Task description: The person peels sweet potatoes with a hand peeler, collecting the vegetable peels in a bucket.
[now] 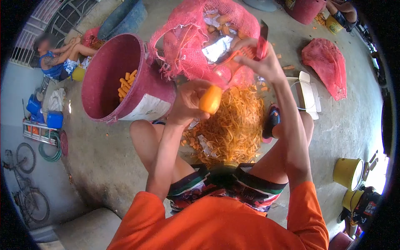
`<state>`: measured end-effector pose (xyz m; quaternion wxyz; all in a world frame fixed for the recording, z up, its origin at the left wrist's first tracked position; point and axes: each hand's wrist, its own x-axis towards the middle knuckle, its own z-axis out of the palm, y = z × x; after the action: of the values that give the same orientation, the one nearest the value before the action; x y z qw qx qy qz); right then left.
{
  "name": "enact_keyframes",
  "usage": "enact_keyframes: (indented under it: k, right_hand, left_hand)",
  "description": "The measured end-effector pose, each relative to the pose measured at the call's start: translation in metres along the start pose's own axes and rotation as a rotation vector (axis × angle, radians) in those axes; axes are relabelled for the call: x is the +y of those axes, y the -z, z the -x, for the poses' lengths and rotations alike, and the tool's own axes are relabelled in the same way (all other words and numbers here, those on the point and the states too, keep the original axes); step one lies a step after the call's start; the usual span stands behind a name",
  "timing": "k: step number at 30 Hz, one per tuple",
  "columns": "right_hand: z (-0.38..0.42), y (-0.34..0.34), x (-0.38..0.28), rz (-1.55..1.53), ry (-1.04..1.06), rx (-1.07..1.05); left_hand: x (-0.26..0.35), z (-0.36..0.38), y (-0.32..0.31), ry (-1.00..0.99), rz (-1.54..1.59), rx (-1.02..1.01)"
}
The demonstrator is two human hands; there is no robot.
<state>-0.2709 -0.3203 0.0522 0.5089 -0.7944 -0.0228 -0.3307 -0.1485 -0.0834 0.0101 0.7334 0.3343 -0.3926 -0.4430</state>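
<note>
An orange peeled carrot (pixel 210 100) is in my left hand (pixel 187 104), its rounded end pointing toward me. My right hand (pixel 262 62) is closed around a red-handled knife (pixel 262 41) with its dark blade pointing up, and a red peeler (pixel 243 53) also shows at its fingers. Below both hands lies a heap of orange peelings (pixel 233 129) between my legs. Beyond them, a pink mesh sack (pixel 183 46) stands open, with carrots (pixel 225 30) and paper inside. To the left, a large maroon tub (pixel 150 89) holds peeled carrots (pixel 126 85).
A blue tub (pixel 123 18) lies behind the maroon one. A red mesh sack (pixel 325 62) and a white container (pixel 306 93) are on the floor at right, with yellow buckets (pixel 346 173) farther down. People sit at the left, upper right and lower right.
</note>
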Motion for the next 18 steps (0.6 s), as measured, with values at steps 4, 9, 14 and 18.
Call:
enact_keyframes:
  k: [4, 9, 14, 18]
  right_hand:
    - [0.007, -0.003, -0.012, -0.307, -0.077, -0.067]
    - [0.010, -0.009, -0.007, -0.212, -0.050, -0.141]
    - [0.005, 0.001, -0.001, -0.055, 0.067, 0.024]
    - [0.015, -0.017, -0.023, -0.029, 0.006, -0.144]
  left_hand:
    - [-0.005, 0.000, 0.006, 0.037, -0.013, 0.055]
    - [-0.007, 0.001, 0.010, 0.037, -0.028, -0.014]
    - [-0.011, 0.001, 0.003, -0.006, 0.042, 0.053]
    - [-0.016, 0.000, -0.004, -0.041, -0.019, 0.148]
